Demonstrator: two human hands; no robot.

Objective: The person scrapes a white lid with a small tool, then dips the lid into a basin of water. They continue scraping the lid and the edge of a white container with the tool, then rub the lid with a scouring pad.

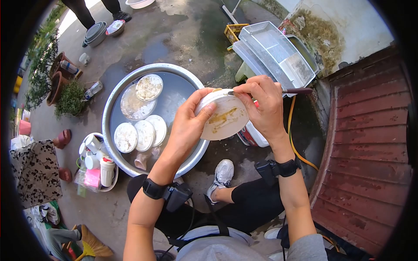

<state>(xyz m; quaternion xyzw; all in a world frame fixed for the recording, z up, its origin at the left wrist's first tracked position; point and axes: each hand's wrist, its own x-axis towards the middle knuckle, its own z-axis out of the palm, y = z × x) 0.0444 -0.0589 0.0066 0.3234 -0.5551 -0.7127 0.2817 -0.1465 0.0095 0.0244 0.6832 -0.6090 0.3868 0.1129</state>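
Observation:
My left hand (190, 114) grips a round white plastic lid (226, 125) by its left edge, thumb on the face. Brownish-yellow residue is smeared across that face, and the lid is tilted toward me. In my right hand (264, 106) is a slim knife with a dark handle (300, 91), which sticks out to the right. Its metal tip touches or nearly touches the lid's upper rim; the fingers hide most of the blade. Below and left, a large metal basin (109, 143) holds water and several round lids (149, 88) with whitish stains.
A white tub (114, 182) with cups and a bottle stands left of the basin. Plastic trays (278, 52) lean at upper right, near a yellow hose (291, 130) and a red metal door (363, 161). Potted plants (69, 98) line the left. Another person's legs (80, 13) are at the top.

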